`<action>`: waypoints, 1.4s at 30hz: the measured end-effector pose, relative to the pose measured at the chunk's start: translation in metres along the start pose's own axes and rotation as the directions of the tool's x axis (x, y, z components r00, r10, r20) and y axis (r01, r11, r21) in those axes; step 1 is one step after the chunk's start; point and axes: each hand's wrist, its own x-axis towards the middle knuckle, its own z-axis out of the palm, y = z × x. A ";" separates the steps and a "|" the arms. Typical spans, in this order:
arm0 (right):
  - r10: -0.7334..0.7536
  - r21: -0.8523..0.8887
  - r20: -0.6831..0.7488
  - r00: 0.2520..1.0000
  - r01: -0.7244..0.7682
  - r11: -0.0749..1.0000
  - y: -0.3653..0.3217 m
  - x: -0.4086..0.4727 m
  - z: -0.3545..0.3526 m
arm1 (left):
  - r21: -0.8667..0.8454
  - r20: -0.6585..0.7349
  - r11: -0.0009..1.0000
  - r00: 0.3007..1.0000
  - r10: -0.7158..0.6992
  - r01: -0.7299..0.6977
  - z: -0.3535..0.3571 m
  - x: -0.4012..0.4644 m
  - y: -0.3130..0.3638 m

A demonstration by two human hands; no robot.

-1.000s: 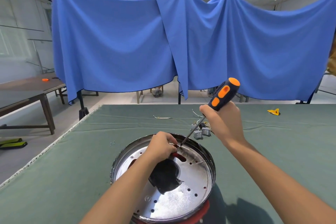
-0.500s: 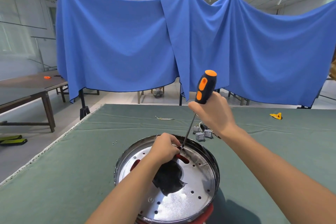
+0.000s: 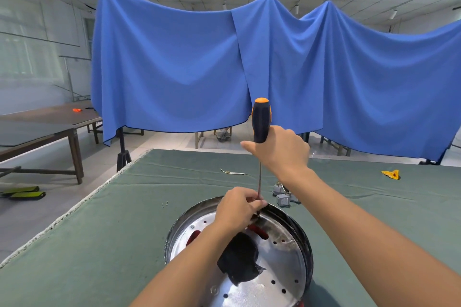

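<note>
Head view: gripping black-and-orange screwdriver (image 3: 260,119) upright by the handle with right hand (image 3: 279,152), with fingers (image 3: 287,133) curled fully round it; pinching the thin shaft low down with left hand (image 3: 237,209); tip down inside far rim of round metal pan (image 3: 291,259) on green counter (image 3: 99,232); small grey blocks (image 3: 283,197) just beyond.

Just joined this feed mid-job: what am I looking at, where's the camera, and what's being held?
No machine here: a person's two bare hands, seen from one wide-angle camera on their head, looking forward and down. The right hand grips an upright screwdriver by its handle; the left hand pinches its shaft low down, over a round metal pan with a black part at its middle. The pan stands on a green table, with small grey parts, two screws, a wire and a yellow piece lying nearby.
</note>
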 end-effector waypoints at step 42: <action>-0.279 -0.192 0.457 0.844 0.400 0.896 -0.044 0.037 -0.090 | 0.057 0.024 0.997 0.998 0.053 -0.054 -0.024 0.010 0.035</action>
